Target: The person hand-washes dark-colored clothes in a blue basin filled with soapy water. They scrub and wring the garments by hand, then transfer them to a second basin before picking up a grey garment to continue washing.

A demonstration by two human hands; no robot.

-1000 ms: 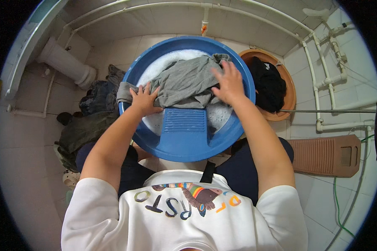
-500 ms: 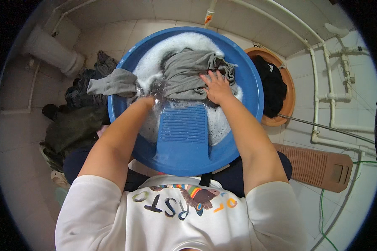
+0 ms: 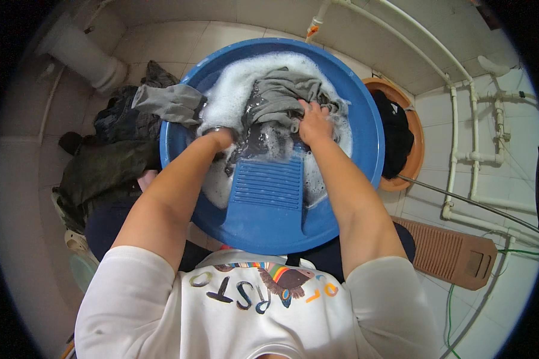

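Observation:
A large blue washtub [image 3: 371, 131] stands before me with soapy water, white foam [image 3: 233, 90] and a built-in ridged washboard [image 3: 266, 185]. In the water lies a bunched, wet grey garment [image 3: 281, 96]. My right hand [image 3: 315, 122] is closed on its near right edge, fingers curled into the cloth. To the left, my left hand [image 3: 223, 139] is down in the suds beside the garment; its fingers are hidden under water and foam. Over the tub's left rim hangs a grey cloth piece [image 3: 170, 103], its inner end beside the foam.
Dark clothes [image 3: 111, 164] are heaped on the floor left of the tub. At the right, an orange basin [image 3: 417, 137] holds black clothing [image 3: 389, 134]. A brown washboard [image 3: 446, 248] lies on the tiles nearby. White pipes [image 3: 455, 131] run along the right wall.
My right hand has gone from spread flat on the grey garment to curled into it. The garment is more bunched, with more dark water showing near the washboard. My left hand remains in the suds.

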